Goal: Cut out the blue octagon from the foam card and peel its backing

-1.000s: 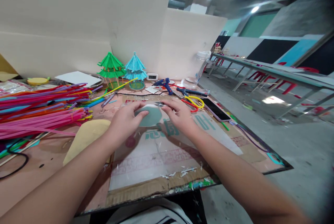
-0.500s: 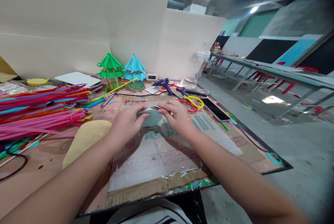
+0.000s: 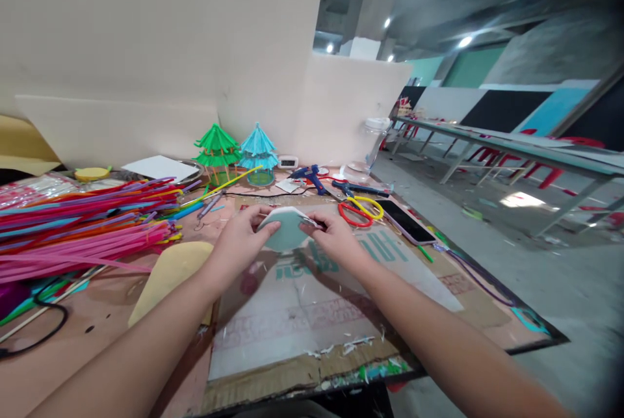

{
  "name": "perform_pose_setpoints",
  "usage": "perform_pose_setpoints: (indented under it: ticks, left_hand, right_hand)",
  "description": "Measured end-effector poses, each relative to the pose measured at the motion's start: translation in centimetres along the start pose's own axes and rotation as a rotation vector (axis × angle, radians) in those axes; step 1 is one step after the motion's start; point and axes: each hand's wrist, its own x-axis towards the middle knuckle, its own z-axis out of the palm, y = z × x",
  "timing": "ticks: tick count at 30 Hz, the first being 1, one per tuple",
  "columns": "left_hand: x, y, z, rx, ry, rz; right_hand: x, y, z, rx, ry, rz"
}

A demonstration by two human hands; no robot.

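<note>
My left hand point(image 3: 249, 236) pinches the left side of a pale grey-green disc point(image 3: 286, 231), thumb on its face and fingers behind. It is thin and roundish with a whitish top edge, tilted up above the printed sheet. At its right rim my right hand point(image 3: 332, 236) is closed, thumb and fingers together. A small dark, shiny bit shows between these fingers and the rim; I cannot make out what it is. Beneath both hands lies a whitish plastic sheet point(image 3: 292, 320) with green and red print, on cardboard point(image 3: 258, 376).
Left are bundled pipe cleaners point(image 3: 88, 236) and a tan paper piece point(image 3: 166, 278). Behind stand a green tiered model point(image 3: 218, 148) and a blue one point(image 3: 258, 148). A glue gun point(image 3: 309, 177), scissors point(image 3: 358, 210), a phone point(image 3: 407, 222) and a clear jar point(image 3: 373, 145) sit toward the right.
The disc has tipped up, so more of its face and its pale top edge show. My right fingers have shifted from its top to its right rim. The camera view has tilted upward.
</note>
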Motion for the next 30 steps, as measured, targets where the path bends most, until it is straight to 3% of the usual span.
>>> perform_pose_setpoints:
  ticks: [4,10,13,19,22,30]
  left_hand:
    - [-0.1,0.2,-0.2,-0.008,0.006,0.033]
    - [-0.3,0.9,-0.8,0.191,0.113,0.045]
    - [-0.3,0.8,-0.9,0.221,0.091,0.049]
    - [0.2,0.0,-0.6,0.074,-0.02,0.071]
    - [0.3,-0.3,-0.5,0.109,-0.032,0.047]
    - [0.2,-0.4,-0.8,0.251,0.017,0.086]
  right_hand:
    - [0.1,0.6,0.1,-0.066,0.046,-0.037]
    - [-0.2,0.4,0.5,-0.128,0.036,-0.15]
    - [-0.3,0.3,0.5,-0.127,0.035,-0.173]
    - [0.0,0.2,0.4,-0.04,0.102,-0.062]
    - [-0.1,0.0,0.1,-0.057,0.09,-0.069]
    - [-0.1,-0.2,-1.4,-0.227,0.17,-0.4]
